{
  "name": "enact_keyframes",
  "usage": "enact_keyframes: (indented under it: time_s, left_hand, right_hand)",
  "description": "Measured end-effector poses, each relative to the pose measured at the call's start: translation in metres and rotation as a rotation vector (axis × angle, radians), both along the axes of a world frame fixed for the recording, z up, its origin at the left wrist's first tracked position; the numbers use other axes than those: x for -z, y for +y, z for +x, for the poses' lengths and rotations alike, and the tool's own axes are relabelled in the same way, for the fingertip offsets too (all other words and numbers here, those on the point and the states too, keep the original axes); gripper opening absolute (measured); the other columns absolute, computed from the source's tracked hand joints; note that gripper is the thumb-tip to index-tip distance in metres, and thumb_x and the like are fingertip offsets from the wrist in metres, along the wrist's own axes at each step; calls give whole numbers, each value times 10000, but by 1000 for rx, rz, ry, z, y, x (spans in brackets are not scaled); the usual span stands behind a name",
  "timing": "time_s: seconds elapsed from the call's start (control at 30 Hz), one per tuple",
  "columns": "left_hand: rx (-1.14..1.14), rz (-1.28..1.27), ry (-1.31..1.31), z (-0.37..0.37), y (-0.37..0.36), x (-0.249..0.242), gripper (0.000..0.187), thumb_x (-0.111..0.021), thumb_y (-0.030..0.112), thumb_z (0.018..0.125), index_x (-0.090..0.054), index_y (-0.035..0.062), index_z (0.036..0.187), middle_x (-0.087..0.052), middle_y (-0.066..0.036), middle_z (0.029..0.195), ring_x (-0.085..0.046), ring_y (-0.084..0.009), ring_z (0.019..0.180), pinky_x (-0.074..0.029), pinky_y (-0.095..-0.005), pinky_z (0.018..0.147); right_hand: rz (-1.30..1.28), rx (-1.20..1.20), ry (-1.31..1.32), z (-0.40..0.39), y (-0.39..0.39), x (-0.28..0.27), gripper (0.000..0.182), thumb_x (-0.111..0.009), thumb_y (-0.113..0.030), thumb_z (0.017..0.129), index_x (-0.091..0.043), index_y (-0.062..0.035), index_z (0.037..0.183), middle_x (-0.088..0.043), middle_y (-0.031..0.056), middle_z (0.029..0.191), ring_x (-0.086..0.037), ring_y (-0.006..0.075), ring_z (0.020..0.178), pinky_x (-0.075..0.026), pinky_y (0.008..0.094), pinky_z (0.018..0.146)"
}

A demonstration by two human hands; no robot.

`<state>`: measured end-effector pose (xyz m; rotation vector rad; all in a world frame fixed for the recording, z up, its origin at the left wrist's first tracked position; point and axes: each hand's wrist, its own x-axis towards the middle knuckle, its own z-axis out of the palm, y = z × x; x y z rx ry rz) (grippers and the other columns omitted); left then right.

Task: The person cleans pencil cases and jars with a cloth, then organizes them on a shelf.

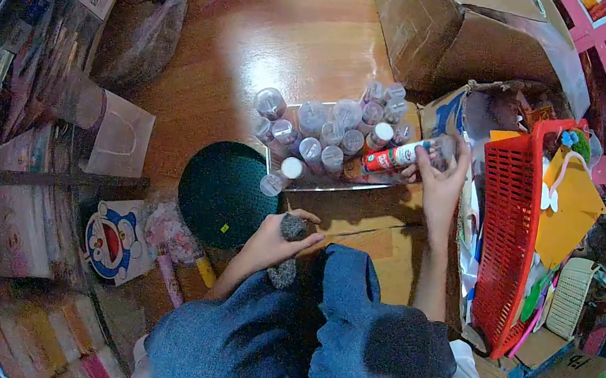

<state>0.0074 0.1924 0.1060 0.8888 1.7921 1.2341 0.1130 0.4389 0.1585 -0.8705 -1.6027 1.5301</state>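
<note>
My right hand (439,181) is closed around a clear tube with a red and white label (390,158), tilted over the right side of a shallow tray. Several clear tubes (332,134) with see-through or white lids stand close together in this tray (335,189). My left hand (280,240) is closed on a grey fuzzy cloth (293,227); part of it sticks out above the fist and part hangs below. A dark green round mat or lid (226,191) lies just beyond my left hand, left of the tray.
An open carton with a red plastic basket (504,223) stands on the right, near a larger cardboard box (463,44). Packed shelves (18,165) line the left, by a white paper bag (121,133) and a blue cartoon picture (116,242). The floor (286,2) is wooden.
</note>
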Motion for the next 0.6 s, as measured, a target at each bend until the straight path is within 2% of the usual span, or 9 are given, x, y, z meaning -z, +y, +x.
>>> enact_keyframes:
  time_s: [0.1,0.17,0.2,0.27,0.4,0.47,0.5,0.53,0.6]
  left_hand:
    - [18,-87,-38,-3,3,-11,332,-717,265,788,-628,26,1001,-644,-89,751,-579,-111,686,-472,-273,663]
    - [21,-100,-32,-4,1,-8,332,-716,263,788,-627,24,1001,-641,-90,749,-574,-110,679,-471,-272,661]
    - [26,-111,-27,-4,0,-6,333,-716,261,788,-625,23,1002,-638,-90,746,-570,-110,672,-470,-271,659]
    - [21,-73,-19,-3,0,-3,329,-716,260,789,-626,20,995,-643,-98,751,-580,-111,675,-471,-269,657]
    - [-24,62,108,-2,-2,10,320,-714,255,790,-626,5,970,-660,-122,778,-618,-124,697,-478,-270,656]
    - [-95,16,29,-4,-6,10,312,-714,253,789,-629,-2,947,-665,-126,779,-630,-135,701,-482,-274,656]
    - [-153,-22,-50,-5,-8,9,305,-713,252,789,-632,-10,924,-671,-129,780,-641,-145,706,-486,-278,656]
    - [-228,-53,61,-6,-9,13,299,-717,251,787,-633,-21,876,-665,-138,746,-642,-158,672,-488,-296,637]
    - [-310,-70,162,-6,-9,17,296,-719,251,785,-637,-21,868,-660,-144,732,-643,-175,652,-487,-302,625]
  right_hand:
    - [14,4,62,3,4,1,560,-639,-53,844,-336,-48,1315,-557,146,988,-600,145,586,-466,226,476]
    - [-23,-17,-243,8,5,-6,543,-657,-69,825,-400,-27,1300,-542,161,1047,-607,157,640,-479,252,515]
    - [-25,-19,-244,13,10,-2,543,-657,-69,825,-400,-27,1300,-542,161,1047,-607,157,640,-479,252,515]
    - [1028,24,-670,24,20,9,542,-680,-82,788,-462,-13,1279,-552,154,1054,-613,160,694,-488,274,567]
    - [923,-61,-638,20,15,1,583,-699,-89,754,-474,-22,1288,-552,149,1083,-576,141,675,-467,280,583]
    - [498,-63,-682,17,6,-15,581,-697,-79,753,-477,-34,1289,-555,137,1098,-515,123,628,-433,265,554]
    - [537,-60,-616,18,10,-8,556,-702,-75,746,-500,-41,1262,-561,125,1079,-488,116,618,-420,255,545]
    - [577,-59,-551,18,14,-4,531,-707,-71,739,-523,-48,1236,-567,114,1061,-461,110,609,-406,244,535]
    - [428,-104,-499,17,12,-12,483,-715,-51,721,-561,-59,1179,-575,88,1036,-504,104,685,-413,216,553]
